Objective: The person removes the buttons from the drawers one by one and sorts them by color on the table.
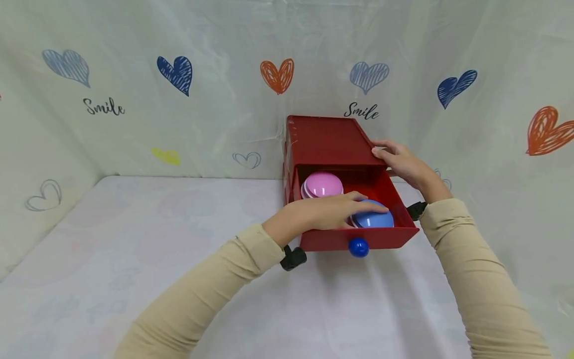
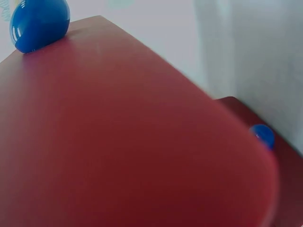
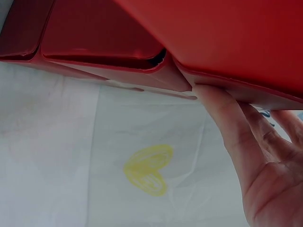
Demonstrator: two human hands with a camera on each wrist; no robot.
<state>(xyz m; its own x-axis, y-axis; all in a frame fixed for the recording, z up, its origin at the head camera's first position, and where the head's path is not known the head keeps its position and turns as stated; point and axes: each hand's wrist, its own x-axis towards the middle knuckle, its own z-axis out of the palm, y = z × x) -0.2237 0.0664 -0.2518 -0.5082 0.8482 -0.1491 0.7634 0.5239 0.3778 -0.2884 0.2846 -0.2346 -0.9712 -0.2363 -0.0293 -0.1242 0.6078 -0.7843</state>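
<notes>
Left hand (image 1: 329,210): fingers spread across the blue tub (image 1: 374,219).
Right hand (image 1: 405,164): gripping the red box (image 1: 329,139) at its right edge.
Blue tub: drawer (image 1: 327,240) front, right corner; probably light, stiff, slippery; best held round the sides.
Pink tub (image 1: 324,184): drawer's left edge.

The drawer (image 1: 325,241) is red, one container (image 1: 374,220) blue, the backdrop (image 1: 215,119) heart-patterned.
</notes>
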